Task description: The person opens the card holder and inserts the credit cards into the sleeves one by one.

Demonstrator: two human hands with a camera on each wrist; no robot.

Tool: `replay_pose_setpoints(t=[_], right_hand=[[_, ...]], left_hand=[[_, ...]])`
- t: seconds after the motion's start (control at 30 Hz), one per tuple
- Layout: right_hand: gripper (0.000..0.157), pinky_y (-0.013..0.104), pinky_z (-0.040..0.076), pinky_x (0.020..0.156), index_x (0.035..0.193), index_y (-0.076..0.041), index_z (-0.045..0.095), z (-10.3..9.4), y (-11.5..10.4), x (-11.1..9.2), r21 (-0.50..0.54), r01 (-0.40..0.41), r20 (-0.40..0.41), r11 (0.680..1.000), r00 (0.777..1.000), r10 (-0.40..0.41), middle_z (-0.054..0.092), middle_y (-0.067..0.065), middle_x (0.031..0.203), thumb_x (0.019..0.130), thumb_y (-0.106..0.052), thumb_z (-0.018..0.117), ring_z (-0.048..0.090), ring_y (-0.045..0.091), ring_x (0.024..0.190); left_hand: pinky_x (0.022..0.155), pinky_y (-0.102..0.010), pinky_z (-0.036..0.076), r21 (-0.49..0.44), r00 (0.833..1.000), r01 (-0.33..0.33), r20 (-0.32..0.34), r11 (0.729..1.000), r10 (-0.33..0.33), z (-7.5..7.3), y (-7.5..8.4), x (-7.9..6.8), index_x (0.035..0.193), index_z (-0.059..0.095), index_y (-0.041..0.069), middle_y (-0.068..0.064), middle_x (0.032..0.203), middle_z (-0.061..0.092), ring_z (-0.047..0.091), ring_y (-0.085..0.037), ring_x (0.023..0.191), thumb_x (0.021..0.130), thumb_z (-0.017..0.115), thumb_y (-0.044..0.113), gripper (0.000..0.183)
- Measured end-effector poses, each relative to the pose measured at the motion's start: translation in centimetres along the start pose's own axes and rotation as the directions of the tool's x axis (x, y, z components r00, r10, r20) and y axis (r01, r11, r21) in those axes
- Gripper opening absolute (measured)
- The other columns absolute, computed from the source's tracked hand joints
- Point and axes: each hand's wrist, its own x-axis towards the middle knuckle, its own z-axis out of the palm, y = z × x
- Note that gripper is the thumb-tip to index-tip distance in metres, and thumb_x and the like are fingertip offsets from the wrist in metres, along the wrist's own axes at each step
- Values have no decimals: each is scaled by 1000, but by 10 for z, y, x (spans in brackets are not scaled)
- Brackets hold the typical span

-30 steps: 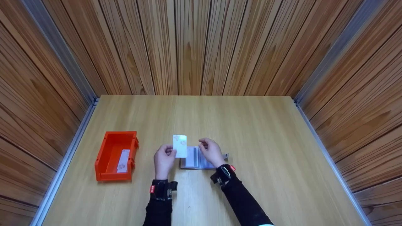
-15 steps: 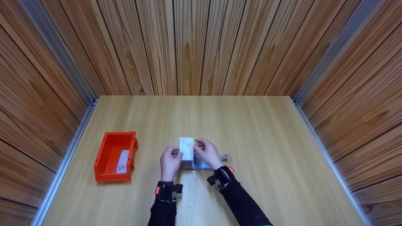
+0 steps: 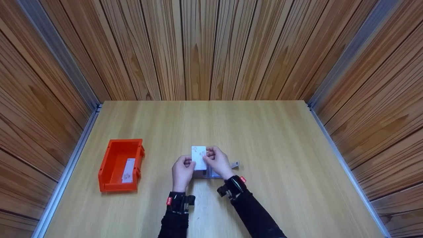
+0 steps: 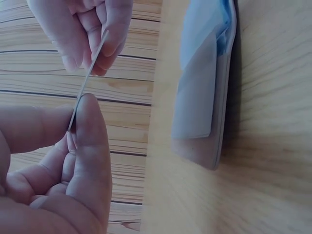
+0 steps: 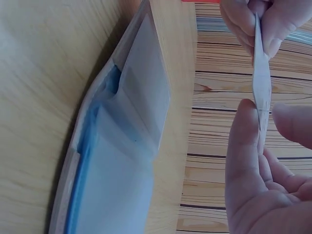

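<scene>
A small white card (image 3: 198, 155) with faint pinkish marks stands upright over a card holder, held at both long edges. My left hand (image 3: 182, 171) pinches its left edge between thumb and bent index finger. At the opposite edge, my right hand (image 3: 218, 162) has its fingers behind the card and its thumb at the front. The card holder (image 5: 122, 190) lies spread on the table below, its clear plastic sleeves (image 4: 195, 97) raised a little off the cover. In the head view the card and hands hide much of it; its strap (image 3: 235, 164) sticks out right.
An orange bin (image 3: 105, 177) stands on the left of the wooden table (image 3: 264, 148). Another pale card (image 3: 128, 170) lies inside it. Wood-panelled walls (image 3: 198, 49) with metal corner strips enclose the table at the back and sides.
My left hand has brought the card rightward and slightly nearer, over the card holder. My right hand has shifted slightly left and taken hold of the card's right edge.
</scene>
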Motion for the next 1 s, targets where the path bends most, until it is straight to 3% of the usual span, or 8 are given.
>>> replay_pose_setpoints(t=[0.17,0.63,0.83,1.0], right_hand=[[34,31,52,77,119,6,57,0,1,-1,23,-27,-4,999,1000,27,62,8,95,89,-2,69,61,18,83],[34,30,52,76,120,6,55,-5,0,1,54,-21,-17,998,1000,22,63,7,93,90,0,68,60,18,84],[33,29,53,70,120,6,56,-12,4,4,66,-29,-69,997,997,34,63,9,91,89,2,68,60,18,80],[31,32,50,74,119,5,57,-17,13,7,28,-42,-109,999,993,45,62,7,90,90,0,68,59,17,80]], left_hand=[[78,-37,53,2,1000,16,8,1000,-16,3,0,-1,102,69,-5,-10,87,67,64,-24,84,82,70,-5,20],[80,-39,54,25,999,-20,46,999,19,5,3,2,104,68,-7,-11,89,68,65,-26,85,83,70,-3,21],[80,-39,53,140,999,-43,38,989,38,3,3,6,106,70,-6,-10,90,69,66,-25,85,85,69,0,22],[81,-40,53,239,999,-35,29,970,29,-1,1,7,107,69,-7,-12,91,69,67,-27,87,85,70,0,23]])
